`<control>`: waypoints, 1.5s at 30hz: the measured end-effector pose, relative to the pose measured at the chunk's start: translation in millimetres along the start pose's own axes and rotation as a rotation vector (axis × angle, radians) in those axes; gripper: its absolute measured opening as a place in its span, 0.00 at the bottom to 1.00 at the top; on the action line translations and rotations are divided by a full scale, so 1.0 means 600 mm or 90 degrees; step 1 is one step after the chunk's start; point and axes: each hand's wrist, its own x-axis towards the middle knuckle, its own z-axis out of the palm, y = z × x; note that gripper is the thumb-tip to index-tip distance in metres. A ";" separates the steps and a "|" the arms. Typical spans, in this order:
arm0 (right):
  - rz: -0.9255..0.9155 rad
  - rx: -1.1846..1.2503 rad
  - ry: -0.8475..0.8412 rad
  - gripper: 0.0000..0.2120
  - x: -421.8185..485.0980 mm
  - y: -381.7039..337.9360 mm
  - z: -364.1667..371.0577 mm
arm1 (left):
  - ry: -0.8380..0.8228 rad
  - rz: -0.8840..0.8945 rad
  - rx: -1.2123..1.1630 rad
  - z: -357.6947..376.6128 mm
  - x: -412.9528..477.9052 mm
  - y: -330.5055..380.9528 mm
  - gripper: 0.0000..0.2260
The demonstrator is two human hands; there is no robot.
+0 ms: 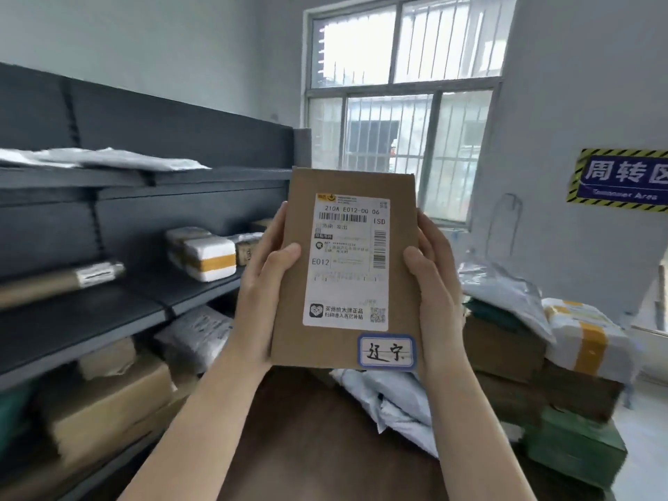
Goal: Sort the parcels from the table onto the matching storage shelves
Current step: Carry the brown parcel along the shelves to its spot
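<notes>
Hands, left (pixel 265 283) and right (pixel 435 280), clamp one box (pixel 347 269) by its sides (long axis upright, label facing the camera)

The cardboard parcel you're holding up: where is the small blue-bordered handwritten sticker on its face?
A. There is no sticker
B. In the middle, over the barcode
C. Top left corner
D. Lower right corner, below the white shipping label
D: the blue-bordered sticker sits at the lower right corner of the cardboard parcel, just under the white shipping label, while the left hand and right hand grip the parcel's sides.
</notes>
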 end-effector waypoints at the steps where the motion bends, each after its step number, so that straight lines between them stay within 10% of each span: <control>1: 0.016 0.025 -0.024 0.18 -0.020 -0.001 0.018 | 0.035 0.005 0.020 -0.013 -0.033 0.022 0.22; 15: 0.167 0.298 -0.389 0.22 -0.360 -0.159 0.435 | 0.489 0.167 0.330 -0.147 -0.528 0.482 0.20; 45: 0.379 0.595 -0.804 0.20 -1.206 -0.505 1.249 | 0.939 0.305 0.589 -0.410 -1.414 1.193 0.18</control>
